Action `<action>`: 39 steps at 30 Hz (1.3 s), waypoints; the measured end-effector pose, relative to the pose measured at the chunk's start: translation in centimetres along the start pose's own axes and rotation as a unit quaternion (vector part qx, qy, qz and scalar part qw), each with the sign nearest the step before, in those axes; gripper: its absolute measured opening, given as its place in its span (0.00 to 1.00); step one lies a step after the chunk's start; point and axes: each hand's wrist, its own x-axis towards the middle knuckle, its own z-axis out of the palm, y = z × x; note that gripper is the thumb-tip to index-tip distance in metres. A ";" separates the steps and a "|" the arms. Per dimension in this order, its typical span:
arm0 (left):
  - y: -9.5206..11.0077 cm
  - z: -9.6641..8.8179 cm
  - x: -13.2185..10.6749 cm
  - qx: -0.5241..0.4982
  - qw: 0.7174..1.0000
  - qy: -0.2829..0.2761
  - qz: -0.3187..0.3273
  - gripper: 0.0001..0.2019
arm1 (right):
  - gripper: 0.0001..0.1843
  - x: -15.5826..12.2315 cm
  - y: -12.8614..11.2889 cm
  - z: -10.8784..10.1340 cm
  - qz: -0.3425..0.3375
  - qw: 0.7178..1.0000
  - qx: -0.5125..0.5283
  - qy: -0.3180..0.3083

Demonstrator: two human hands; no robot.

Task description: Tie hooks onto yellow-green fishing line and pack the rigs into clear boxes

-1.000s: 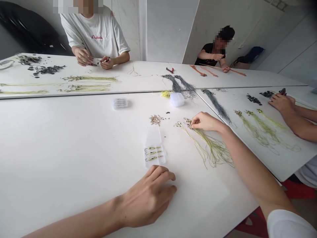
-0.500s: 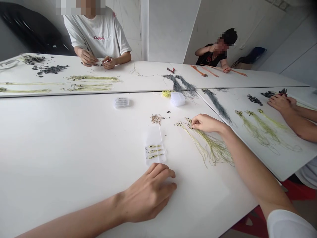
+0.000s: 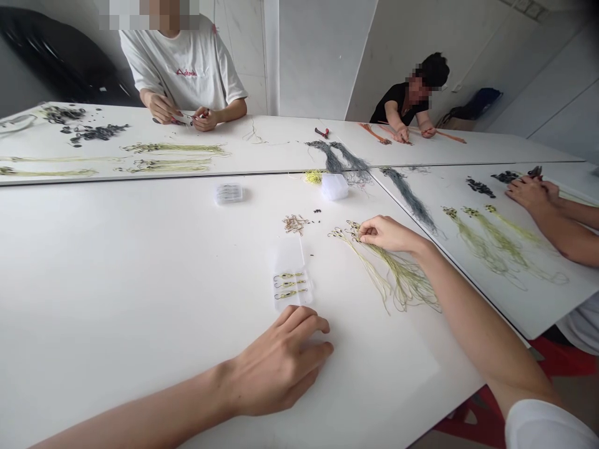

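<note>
My right hand [image 3: 384,234] pinches at the hook end of a bundle of fishing hooks tied to yellow-green lines [image 3: 406,282]; its fingertips partly hide what they grip. Beside that bundle lies a smaller group of hooked lines [image 3: 364,262]. My left hand [image 3: 285,362] rests on the table with thumb and fingers apart, holding nothing. Just beyond its knuckles sits a clear plastic box [image 3: 306,304], lid opened away from me, with three hooks on short yellow cords [image 3: 291,284] laid side by side in it. Past the lid is a small pile of brownish metal pieces [image 3: 294,224].
A closed clear box [image 3: 229,194] stands at left, a whitish box [image 3: 335,187] beside yellow bits [image 3: 313,177] farther right. Grey line bundles [image 3: 333,157] cross the back. Red-handled pliers [image 3: 322,133] lie beyond. A co-worker's hands [image 3: 531,190] work at right; two people sit opposite.
My hands have barely moved. Across the table at right, the person in black has lowered a raised hand to the orange strands.
</note>
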 end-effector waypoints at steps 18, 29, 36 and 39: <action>-0.1 -0.1 0.0 -0.016 1.000 -0.023 -0.009 0.14 | 0.08 -0.2 -0.7 0.4 0.028 0.997 0.071 -0.009; -0.1 -0.1 0.0 -0.029 0.999 -0.036 -0.018 0.14 | 0.05 -1.1 -0.7 -1.2 0.050 0.992 0.051 0.103; -0.1 -0.1 0.0 -0.025 0.999 -0.032 -0.018 0.14 | 0.09 -2.3 -2.9 -2.8 -0.019 0.968 0.222 0.120; -0.1 -0.1 -0.1 -0.024 0.999 -0.027 -0.019 0.13 | 0.08 -3.8 -4.4 -4.3 -0.079 0.924 0.353 0.122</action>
